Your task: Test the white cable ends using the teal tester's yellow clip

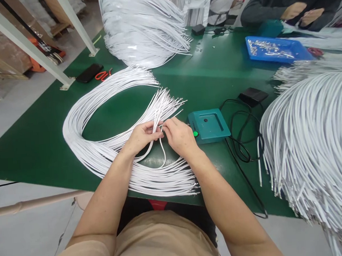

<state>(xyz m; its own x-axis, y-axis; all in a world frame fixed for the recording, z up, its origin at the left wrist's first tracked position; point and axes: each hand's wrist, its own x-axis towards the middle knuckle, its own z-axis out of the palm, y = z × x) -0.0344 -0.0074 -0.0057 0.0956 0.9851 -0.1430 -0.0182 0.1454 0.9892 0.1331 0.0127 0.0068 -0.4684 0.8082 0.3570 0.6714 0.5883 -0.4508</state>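
Observation:
Bundles of thin white cables [76, 121] curve in a loop on the green table [30, 131], their tipped ends toward the middle. My left hand [145, 135] is closed on a few white cables, which pass between thumb and fingers and rise above them. Close beside it, my right hand [178, 133] pinches the end of a white cable; the fingertips of both hands nearly touch. Just right of my right hand sits a teal device [209, 126] with a green button [195, 134]. Lower cable ends lie under my right wrist.
A large cable bundle [142, 26] stands at the back, another [311, 136] at the right. A blue tray [276, 50] holds small metal parts. Black cords [242, 139], a black pedal [253, 96], red-handled scissors [102, 75] and a person's hands [302, 14] also show.

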